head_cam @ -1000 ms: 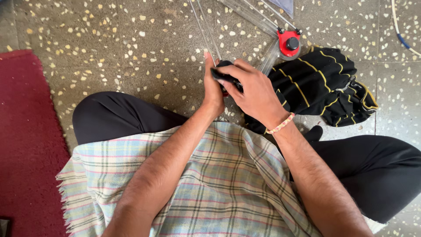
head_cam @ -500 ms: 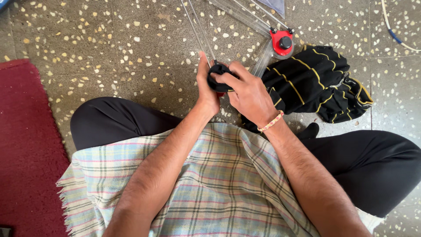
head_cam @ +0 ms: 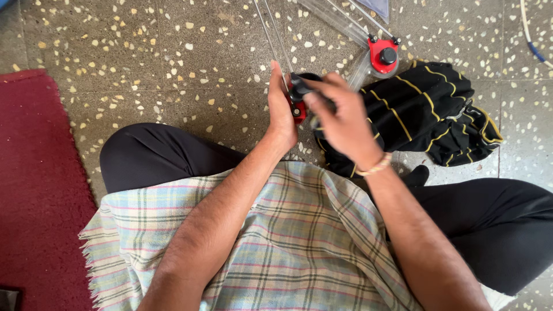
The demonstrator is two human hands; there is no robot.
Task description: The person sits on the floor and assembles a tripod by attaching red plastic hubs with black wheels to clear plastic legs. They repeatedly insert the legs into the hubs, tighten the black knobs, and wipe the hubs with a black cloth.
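Note:
I sit cross-legged on a speckled floor. My left hand (head_cam: 281, 106) is pressed flat against the side of a small red and black fitting (head_cam: 299, 99) from which thin metal rods (head_cam: 266, 31) run away from me. My right hand (head_cam: 340, 118) grips the black knob on top of that fitting with its fingertips. A second red and black fitting (head_cam: 383, 55) with its own rods lies on the floor further out to the right.
A black cloth with yellow stripes (head_cam: 435, 112) lies crumpled right of my hands. A checked cloth (head_cam: 276, 242) covers my lap. A dark red mat (head_cam: 40, 184) borders the floor on the left. A white and blue cable (head_cam: 529, 34) runs at the top right.
My right hand has lifted off the fitting's top and now pinches its black knob, showing the red part beneath. The left hand stays pressed against its side.

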